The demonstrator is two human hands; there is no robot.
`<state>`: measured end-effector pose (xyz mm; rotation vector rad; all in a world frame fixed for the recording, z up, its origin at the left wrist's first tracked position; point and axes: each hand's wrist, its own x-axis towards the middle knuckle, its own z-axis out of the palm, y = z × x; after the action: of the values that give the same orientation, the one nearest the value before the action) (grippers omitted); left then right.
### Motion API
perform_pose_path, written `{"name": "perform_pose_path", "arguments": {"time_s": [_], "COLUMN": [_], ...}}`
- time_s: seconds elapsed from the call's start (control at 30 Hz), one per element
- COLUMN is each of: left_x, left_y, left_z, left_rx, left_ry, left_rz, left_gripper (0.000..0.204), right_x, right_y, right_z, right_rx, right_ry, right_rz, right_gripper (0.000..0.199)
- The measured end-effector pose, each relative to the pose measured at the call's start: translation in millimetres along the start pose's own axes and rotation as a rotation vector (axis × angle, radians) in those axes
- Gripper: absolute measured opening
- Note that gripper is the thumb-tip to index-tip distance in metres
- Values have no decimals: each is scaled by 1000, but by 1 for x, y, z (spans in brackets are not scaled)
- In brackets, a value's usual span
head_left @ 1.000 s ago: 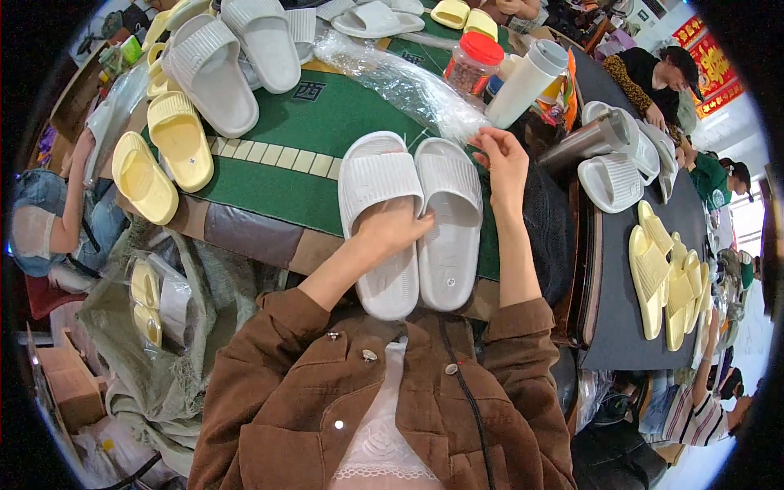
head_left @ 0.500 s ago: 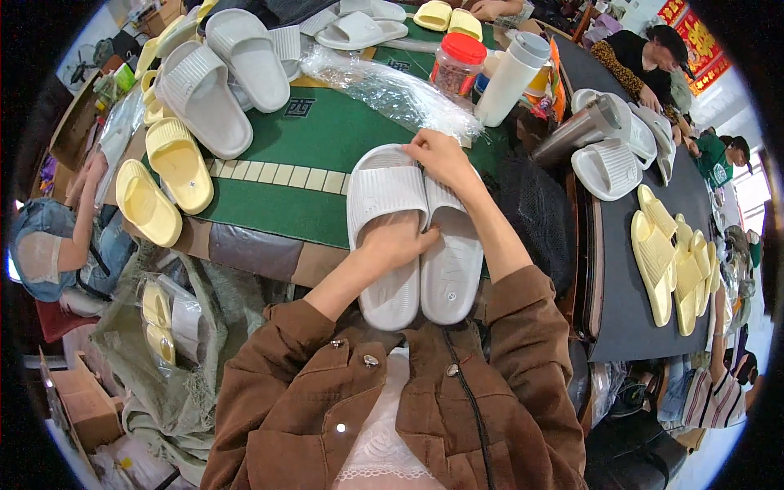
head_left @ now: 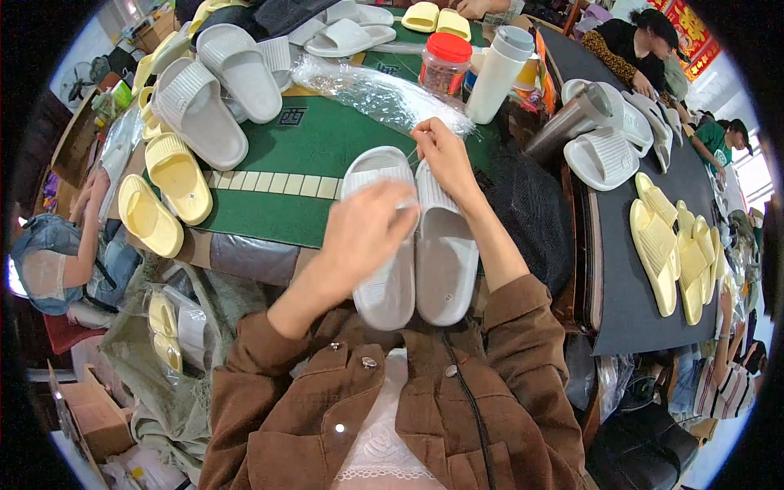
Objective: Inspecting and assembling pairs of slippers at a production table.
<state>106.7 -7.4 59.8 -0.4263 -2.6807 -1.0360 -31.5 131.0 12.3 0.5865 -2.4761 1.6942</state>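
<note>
A pair of light grey slide slippers lies side by side in front of me, toes away, heels against my jacket. Over the strap of the left grey slipper (head_left: 384,286), my left hand (head_left: 367,224) is raised and smeared by motion, so its fingers are unclear. My right hand (head_left: 441,155) is closed in a pinch just above the toe of the right grey slipper (head_left: 447,269). A thin strand seems to run from those fingertips, too fine to name. Clear plastic film (head_left: 384,94) lies just beyond the right hand.
A green table mat (head_left: 318,135) carries a row of pale tiles (head_left: 273,183), grey slippers (head_left: 200,110) and yellow slippers (head_left: 178,175). At its far right stand a red-lidded jar (head_left: 445,64) and a white bottle (head_left: 498,77). More slippers lie on a dark table (head_left: 621,269); people sit around.
My left hand has come out from inside the left slipper and risen above its strap. The right hand has shifted slightly up off the toe, still pinched.
</note>
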Motion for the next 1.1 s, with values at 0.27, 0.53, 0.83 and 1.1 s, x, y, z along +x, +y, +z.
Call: {"name": "perform_pose_path", "arguments": {"time_s": [0.27, 0.53, 0.83, 1.1], "left_x": [93, 95, 91, 90], "left_y": [-76, -74, -74, -70], "left_z": [51, 64, 64, 68], "left_rx": [-148, -357, -586, -500], "left_ry": [22, 142, 159, 205], "left_rz": [-3, -89, -214, -111], "left_gripper": [20, 12, 11, 11], "right_x": [-5, -10, -5, -2], "right_y": [7, 9, 24, 34], "right_z": [10, 10, 9, 6], "right_rx": [50, 70, 266, 356], "right_ry": [164, 233, 246, 85], "right_rz": [-40, -25, -86, -6], "right_gripper": [15, 14, 15, 31]}}
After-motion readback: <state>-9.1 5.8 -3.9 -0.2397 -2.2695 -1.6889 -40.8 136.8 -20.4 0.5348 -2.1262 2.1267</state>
